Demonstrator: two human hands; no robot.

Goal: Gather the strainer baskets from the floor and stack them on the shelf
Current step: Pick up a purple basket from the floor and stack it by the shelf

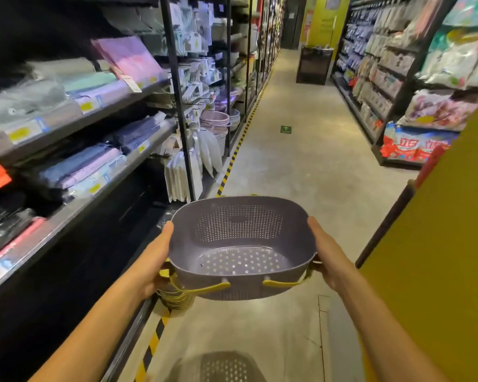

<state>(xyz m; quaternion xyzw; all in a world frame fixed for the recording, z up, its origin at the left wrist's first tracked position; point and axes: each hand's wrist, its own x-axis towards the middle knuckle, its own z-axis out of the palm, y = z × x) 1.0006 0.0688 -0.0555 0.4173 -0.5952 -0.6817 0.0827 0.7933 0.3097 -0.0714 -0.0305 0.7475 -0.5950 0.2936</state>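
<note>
I hold a grey-purple strainer basket (242, 244) with yellow handles at waist height over the aisle floor. My left hand (158, 260) grips its left rim and my right hand (327, 257) grips its right rim. Its perforated bottom and far wall face me. A stack of yellow-rimmed baskets (174, 296) shows just below my left hand, at the foot of the shelf. Another grey perforated basket (221, 368) lies on the floor at the bottom edge of the view. The dark lower shelf bay (94, 257) is to my left.
Shelves (75, 128) of folded textiles run along the left, with stacked buckets (215, 119) further on. A black and yellow striped line (232, 158) edges the floor. A yellow panel (439, 257) stands close on my right. A dark bin (313, 64) sits at the aisle's far end.
</note>
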